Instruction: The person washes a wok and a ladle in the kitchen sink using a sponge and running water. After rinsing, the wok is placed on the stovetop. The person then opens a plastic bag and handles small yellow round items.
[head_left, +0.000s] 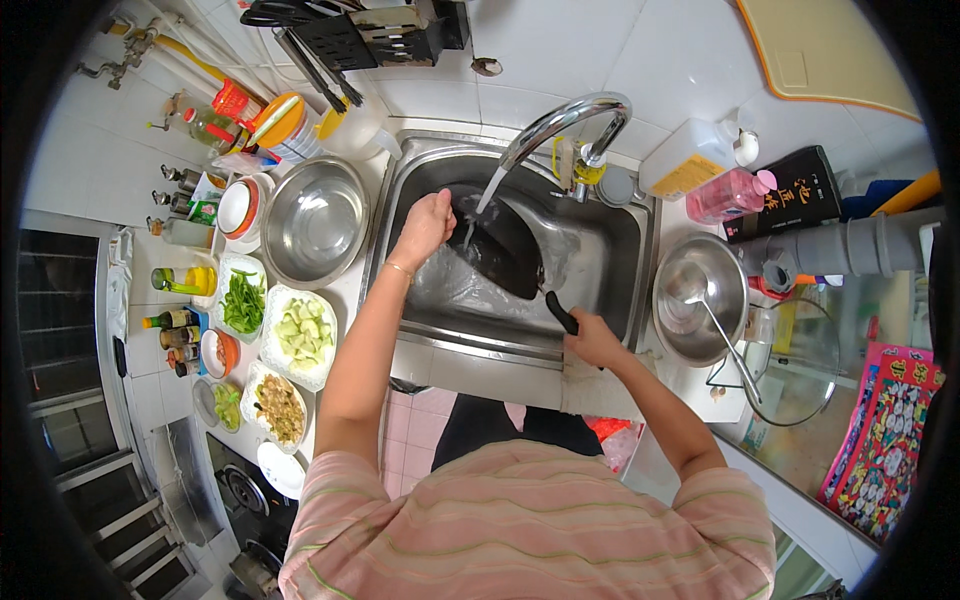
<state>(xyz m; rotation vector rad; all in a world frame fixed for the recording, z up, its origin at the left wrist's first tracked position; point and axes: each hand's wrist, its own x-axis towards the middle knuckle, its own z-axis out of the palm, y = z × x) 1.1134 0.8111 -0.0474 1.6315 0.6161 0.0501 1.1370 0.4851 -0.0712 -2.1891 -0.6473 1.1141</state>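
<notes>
Over the steel sink (600, 289), my right hand (594, 341) grips the black handle of a dark pan (499, 259), which lies tilted in the basin. My left hand (431, 225) is at the pan's left rim, its fingers curled; whether anything is between them cannot be seen. Water runs from the curved chrome faucet (559, 124) into the pan, close to my left hand. The basin floor is wet.
Left of the sink stand a steel bowl (316, 223), a plate of cut pale-green vegetable (302, 330) and sliced green peppers (241, 304). At right are a steel bowl (679, 330) with a ladle (724, 330), a glass lid (814, 367) and a pink bottle (724, 196).
</notes>
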